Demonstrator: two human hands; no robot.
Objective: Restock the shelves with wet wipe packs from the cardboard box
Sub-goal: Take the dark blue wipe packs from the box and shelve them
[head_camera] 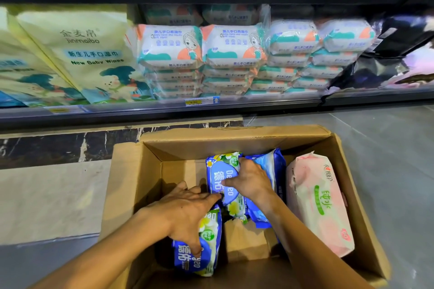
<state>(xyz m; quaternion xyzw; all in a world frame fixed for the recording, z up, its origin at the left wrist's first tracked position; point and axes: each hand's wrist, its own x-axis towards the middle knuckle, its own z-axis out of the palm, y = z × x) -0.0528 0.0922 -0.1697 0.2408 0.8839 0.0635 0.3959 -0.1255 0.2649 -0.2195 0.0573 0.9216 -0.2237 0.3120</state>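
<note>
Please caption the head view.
Right hand grips blue floral wipe pack in brown cardboard box; left hand touches second pack.

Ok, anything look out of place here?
One pink wet wipe pack lies along the right wall of the brown cardboard box, alone among blue floral packs. The right-hand white-and-teal stacks on the shelf lean. Nothing spilled.
</note>
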